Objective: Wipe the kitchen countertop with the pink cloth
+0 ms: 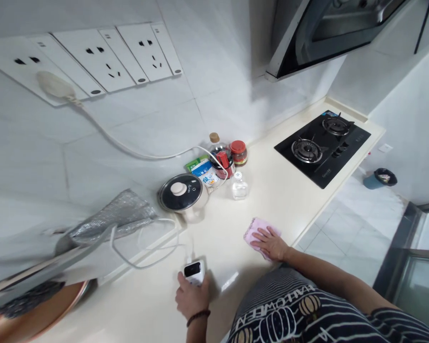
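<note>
My left hand (193, 296) grips a small white power bank (194, 272) with a dark display, its thumb and fingers along the sides. A white cable (189, 259) runs into the power bank's far end. Farther right, my right hand (271, 244) lies flat on a folded pink cloth (254, 230), fingers spread, pressing it on the pale countertop (221, 243). Part of the cloth is hidden beneath the palm.
A lidded electric pot (182, 193), a clear bottle (240, 188), a red-lidded jar (239, 152) and seasoning packets (205, 170) stand along the wall. A gas stove (321, 147) is farther right. A white power cord (143, 155) hangs from the wall sockets (93, 59).
</note>
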`<action>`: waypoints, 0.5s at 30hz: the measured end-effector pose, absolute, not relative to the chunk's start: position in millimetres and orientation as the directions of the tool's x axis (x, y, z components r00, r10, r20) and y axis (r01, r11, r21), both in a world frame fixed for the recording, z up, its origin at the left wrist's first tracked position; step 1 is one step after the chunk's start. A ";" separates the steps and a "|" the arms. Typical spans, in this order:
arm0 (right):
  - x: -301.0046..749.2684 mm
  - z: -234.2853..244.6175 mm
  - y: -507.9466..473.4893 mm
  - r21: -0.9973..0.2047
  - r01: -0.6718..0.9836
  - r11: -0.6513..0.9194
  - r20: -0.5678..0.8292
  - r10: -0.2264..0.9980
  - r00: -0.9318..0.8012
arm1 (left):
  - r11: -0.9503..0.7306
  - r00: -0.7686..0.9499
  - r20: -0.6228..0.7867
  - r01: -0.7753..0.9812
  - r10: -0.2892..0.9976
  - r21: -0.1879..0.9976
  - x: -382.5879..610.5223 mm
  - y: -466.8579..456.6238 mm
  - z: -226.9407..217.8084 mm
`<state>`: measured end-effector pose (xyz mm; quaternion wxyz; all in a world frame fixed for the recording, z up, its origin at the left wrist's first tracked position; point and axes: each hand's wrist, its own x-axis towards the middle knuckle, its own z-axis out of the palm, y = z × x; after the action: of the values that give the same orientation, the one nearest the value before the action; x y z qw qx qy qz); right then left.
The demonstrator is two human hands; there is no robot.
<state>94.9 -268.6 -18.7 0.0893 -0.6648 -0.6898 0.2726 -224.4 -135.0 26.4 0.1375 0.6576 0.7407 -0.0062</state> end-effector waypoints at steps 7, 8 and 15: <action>152.6 -10.0 -253.4 -0.327 0.898 -0.295 -0.287 0.936 0.203 | 0.125 -0.072 -0.236 0.967 0.969 0.221 -182.8 -148.6 26.4; 161.3 -10.7 -248.9 -0.305 0.900 -0.312 -0.296 0.929 0.222 | 0.133 -0.080 -0.236 0.967 0.969 0.219 -179.2 -149.1 26.5; 233.3 -18.1 -210.6 -0.189 0.899 -0.395 -0.301 0.895 0.329 | 0.240 -0.201 -0.235 0.959 0.951 0.148 -158.2 -146.6 31.1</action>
<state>233.3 -210.6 -18.1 -0.0059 -0.8153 -0.5502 0.1805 -158.2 -146.6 31.1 0.1394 0.6164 0.7748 -0.0151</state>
